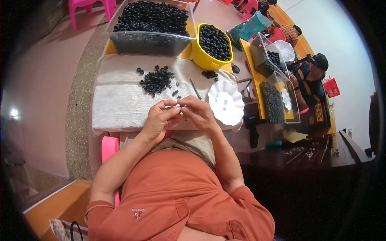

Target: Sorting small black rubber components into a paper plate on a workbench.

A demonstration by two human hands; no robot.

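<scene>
Black beads (156, 82) beyond 2 half-curled hands (158, 119), fingertips (175, 109) together, any held thing unclear.

The table (110, 50) has a yellow-brown wooden top and carries a white cloth (114, 90). Off its left edge lies a smooth, pale pinkish floor (52, 80), divided by a speckled grey-brown strip (78, 120). A bright pink stool (109, 12) stands beyond the far left corner; a pink seat (109, 146) sits by the near left corner. Off the right edge stands a second yellow-topped table (259, 88), with a plain whitish wall (345, 52) behind. A dark surface (297, 162) extends past the near right corner. A bright light spot (14, 113) shows at far left.
</scene>
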